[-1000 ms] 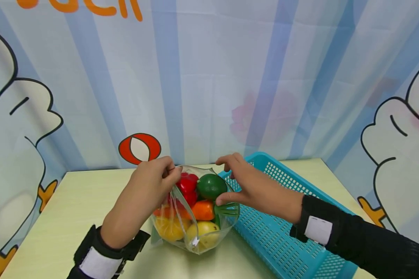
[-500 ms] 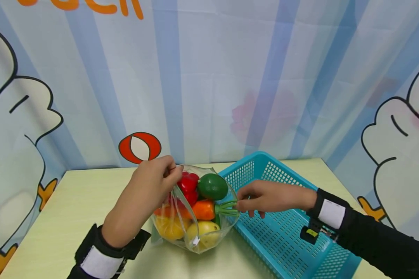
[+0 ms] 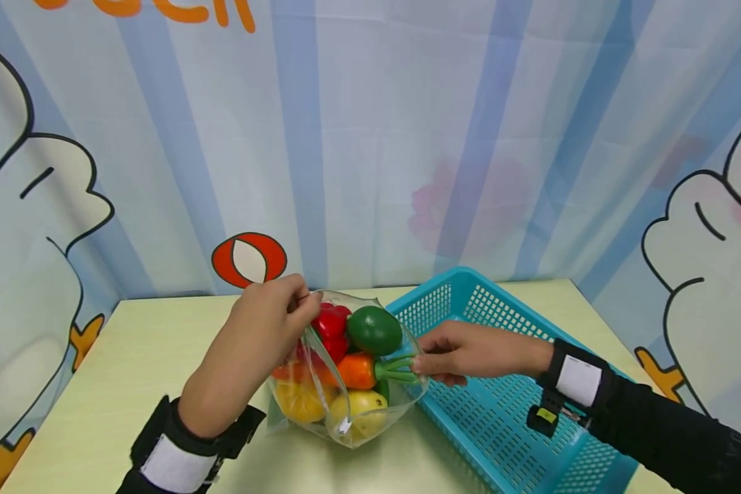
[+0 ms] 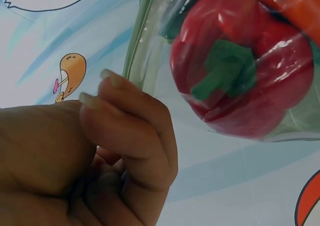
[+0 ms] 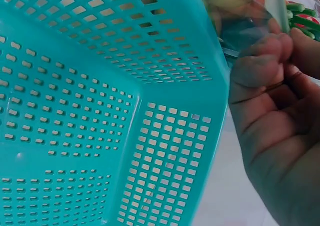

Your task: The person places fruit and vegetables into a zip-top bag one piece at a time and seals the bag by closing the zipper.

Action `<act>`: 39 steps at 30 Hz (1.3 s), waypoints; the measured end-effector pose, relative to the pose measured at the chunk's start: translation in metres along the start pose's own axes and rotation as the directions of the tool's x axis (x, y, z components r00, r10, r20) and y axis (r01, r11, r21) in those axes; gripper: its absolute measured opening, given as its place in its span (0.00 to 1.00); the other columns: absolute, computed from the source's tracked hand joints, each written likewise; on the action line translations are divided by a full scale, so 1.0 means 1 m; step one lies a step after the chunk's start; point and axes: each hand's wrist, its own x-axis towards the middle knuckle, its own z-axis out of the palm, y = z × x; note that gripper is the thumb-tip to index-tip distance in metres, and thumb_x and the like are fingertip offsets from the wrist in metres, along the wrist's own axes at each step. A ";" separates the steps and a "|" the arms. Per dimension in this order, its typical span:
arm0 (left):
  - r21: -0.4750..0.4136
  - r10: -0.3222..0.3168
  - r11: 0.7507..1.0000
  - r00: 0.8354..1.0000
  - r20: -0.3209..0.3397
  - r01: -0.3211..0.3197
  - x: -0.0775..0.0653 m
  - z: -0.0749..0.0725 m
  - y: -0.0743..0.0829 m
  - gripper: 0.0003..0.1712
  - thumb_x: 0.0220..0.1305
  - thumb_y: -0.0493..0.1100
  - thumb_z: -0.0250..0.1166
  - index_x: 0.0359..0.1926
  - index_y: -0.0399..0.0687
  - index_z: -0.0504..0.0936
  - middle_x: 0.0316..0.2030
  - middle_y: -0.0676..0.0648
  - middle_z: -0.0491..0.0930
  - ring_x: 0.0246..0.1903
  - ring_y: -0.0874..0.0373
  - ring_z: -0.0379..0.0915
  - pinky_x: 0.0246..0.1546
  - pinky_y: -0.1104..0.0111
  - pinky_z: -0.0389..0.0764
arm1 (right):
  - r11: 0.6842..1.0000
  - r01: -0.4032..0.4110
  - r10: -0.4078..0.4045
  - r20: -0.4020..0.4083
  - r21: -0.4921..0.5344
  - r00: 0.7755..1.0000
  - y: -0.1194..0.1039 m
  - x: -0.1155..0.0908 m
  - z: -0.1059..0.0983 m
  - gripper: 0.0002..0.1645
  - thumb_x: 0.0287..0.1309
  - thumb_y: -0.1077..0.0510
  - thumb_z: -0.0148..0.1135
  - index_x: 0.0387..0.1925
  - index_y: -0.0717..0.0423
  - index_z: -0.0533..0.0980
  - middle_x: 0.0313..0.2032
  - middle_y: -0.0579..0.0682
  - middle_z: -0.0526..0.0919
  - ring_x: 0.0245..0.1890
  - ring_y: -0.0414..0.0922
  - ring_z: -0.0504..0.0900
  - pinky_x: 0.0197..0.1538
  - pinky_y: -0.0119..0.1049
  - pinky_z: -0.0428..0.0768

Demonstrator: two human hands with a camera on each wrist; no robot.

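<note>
hands 2 (image 3: 265,322) | bag 1 (image 3: 346,429) (clear) | basket 1 (image 3: 500,425) | carrot 1 (image 3: 357,370) | red pepper 1 (image 3: 332,321)

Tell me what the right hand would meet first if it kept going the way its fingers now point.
The right hand points left, pinching the clear bag at its right edge. Going straight on, its fingers would probably meet the carrot's green stalk first, then the carrot, though depth is unclear.
</note>
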 end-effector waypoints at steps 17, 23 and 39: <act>-0.091 -0.047 0.995 0.998 -0.032 0.043 -0.004 -0.037 -0.004 0.19 0.74 0.53 0.50 0.32 0.46 0.73 0.14 0.46 0.75 0.11 0.53 0.72 0.17 0.63 0.75 | 0.947 0.129 -0.077 -0.185 0.294 0.980 -0.019 0.003 -0.024 0.25 0.76 0.43 0.40 0.33 0.60 0.68 0.23 0.52 0.57 0.23 0.50 0.57 0.34 0.38 0.65; -0.094 -0.080 0.993 0.993 -0.089 0.072 -0.007 -0.052 -0.004 0.19 0.73 0.55 0.45 0.33 0.49 0.74 0.14 0.47 0.76 0.14 0.52 0.74 0.17 0.62 0.73 | 0.886 0.148 -0.037 -0.251 0.440 0.967 -0.050 0.008 -0.034 0.24 0.74 0.40 0.42 0.35 0.56 0.66 0.25 0.49 0.52 0.25 0.45 0.53 0.36 0.38 0.62; -0.150 -0.085 0.987 0.988 -0.129 0.065 -0.007 -0.050 -0.001 0.22 0.71 0.59 0.46 0.32 0.49 0.74 0.14 0.46 0.76 0.14 0.52 0.75 0.20 0.62 0.78 | 0.900 0.146 0.000 -0.334 0.411 0.942 -0.065 0.009 -0.042 0.25 0.73 0.40 0.46 0.35 0.58 0.70 0.22 0.49 0.51 0.22 0.45 0.51 0.34 0.41 0.61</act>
